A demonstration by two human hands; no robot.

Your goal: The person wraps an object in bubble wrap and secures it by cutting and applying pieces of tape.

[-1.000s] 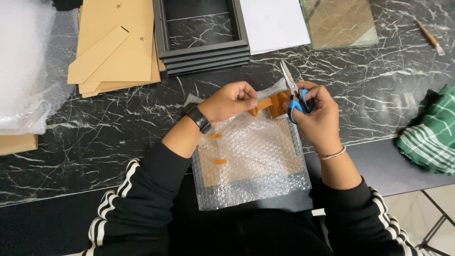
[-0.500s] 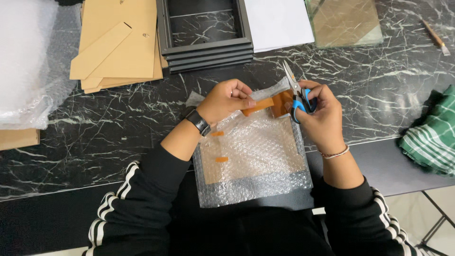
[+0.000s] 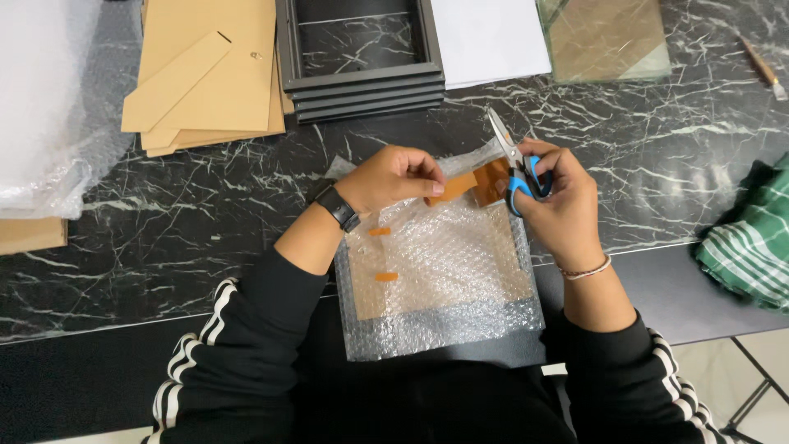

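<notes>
Tape (image 3: 462, 186) strip stretched over the bubble-wrapped parcel (image 3: 440, 275) at the near table edge, mid-cut.
Left hand (image 3: 393, 177) pinches the strip's free end, fingers pressed together; right hand (image 3: 555, 193) grips scissors (image 3: 516, 164), blades at the strip. Looks like the sealing step: cut needs the strip kept taut, then pressed onto the wrap.

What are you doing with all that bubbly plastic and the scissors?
A person is taping a flat bubble-wrapped parcel at the edge of a black marble table. The left hand pulls a strip of orange-brown tape over the top edge. The right hand holds blue-handled scissors at the tape. Two short orange tape pieces already sit on the wrap.
</notes>
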